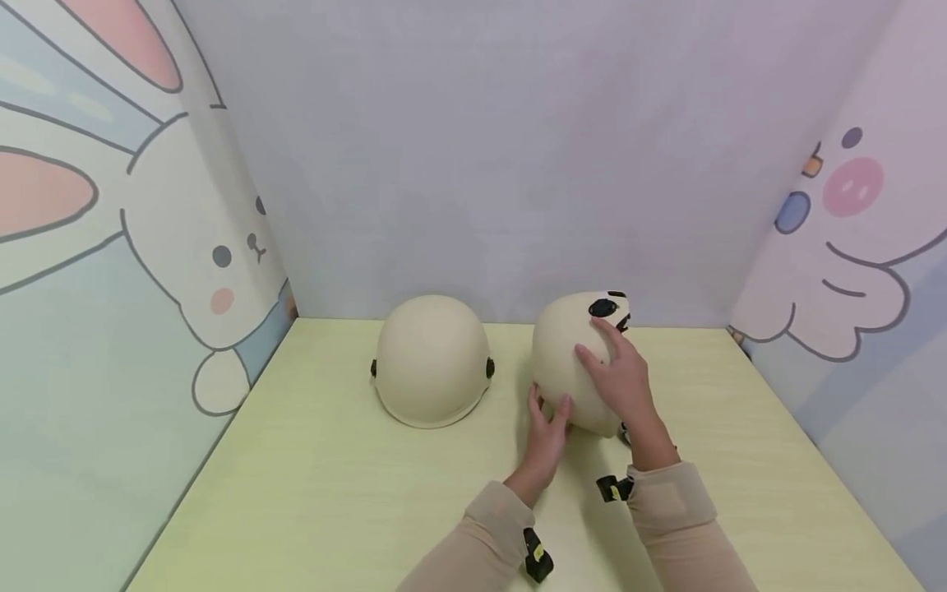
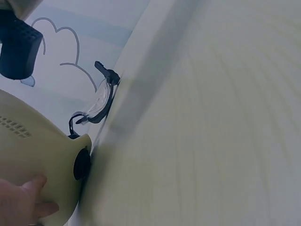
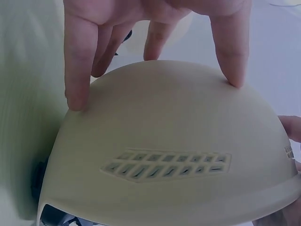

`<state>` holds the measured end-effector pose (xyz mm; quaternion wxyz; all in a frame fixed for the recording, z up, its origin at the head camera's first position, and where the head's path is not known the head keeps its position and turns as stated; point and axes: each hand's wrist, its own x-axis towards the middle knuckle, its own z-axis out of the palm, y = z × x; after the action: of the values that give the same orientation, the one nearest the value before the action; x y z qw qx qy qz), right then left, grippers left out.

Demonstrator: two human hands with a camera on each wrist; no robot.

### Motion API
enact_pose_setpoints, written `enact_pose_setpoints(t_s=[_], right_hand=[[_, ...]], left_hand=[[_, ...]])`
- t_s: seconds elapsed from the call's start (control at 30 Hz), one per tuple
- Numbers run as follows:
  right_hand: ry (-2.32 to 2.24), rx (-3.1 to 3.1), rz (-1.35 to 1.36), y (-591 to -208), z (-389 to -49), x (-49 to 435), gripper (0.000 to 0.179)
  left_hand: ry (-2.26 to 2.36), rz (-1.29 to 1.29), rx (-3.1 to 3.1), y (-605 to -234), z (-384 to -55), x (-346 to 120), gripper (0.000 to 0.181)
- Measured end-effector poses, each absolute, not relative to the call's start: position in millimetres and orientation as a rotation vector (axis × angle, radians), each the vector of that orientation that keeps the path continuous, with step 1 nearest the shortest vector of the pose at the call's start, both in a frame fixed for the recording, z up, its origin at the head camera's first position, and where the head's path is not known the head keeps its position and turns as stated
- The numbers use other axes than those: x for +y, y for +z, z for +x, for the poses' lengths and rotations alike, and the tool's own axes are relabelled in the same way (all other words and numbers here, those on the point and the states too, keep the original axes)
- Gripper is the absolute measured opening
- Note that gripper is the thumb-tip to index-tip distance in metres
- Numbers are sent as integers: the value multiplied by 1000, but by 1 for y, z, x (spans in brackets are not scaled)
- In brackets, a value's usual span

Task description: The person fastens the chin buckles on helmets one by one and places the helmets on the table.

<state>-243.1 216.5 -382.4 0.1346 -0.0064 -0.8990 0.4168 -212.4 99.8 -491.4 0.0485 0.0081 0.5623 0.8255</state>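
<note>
Left hand and right hand: gripping shell, digits parted | helmet: tipped sideways at bench, right of second helmet | probably light, stiff, smooth; best held across dome or rim

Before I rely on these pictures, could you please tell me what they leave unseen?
Held helmet: inside mostly hidden behind its shell, right wrist view.
Resting helmet: inside hidden by its own shell, head view.
Right sleeve: upper part cut off by the bottom edge, head view.
</note>
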Motion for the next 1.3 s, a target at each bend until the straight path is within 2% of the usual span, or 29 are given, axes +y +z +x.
enact_pose_setpoints(t_s=[0.3, 0.73, 1.3], right_hand=[[1288, -2558, -71, -385, -238, 215, 55], [1446, -2422, -41, -390, -228, 211, 45], [1673, -2359, 46, -391, -219, 220, 43]], left_hand=[[2318, 153, 2159, -482, -217, 89, 75], [1817, 543, 2689, -443, -246, 60, 64], [1538, 621, 2874, -425, -253, 49, 68]])
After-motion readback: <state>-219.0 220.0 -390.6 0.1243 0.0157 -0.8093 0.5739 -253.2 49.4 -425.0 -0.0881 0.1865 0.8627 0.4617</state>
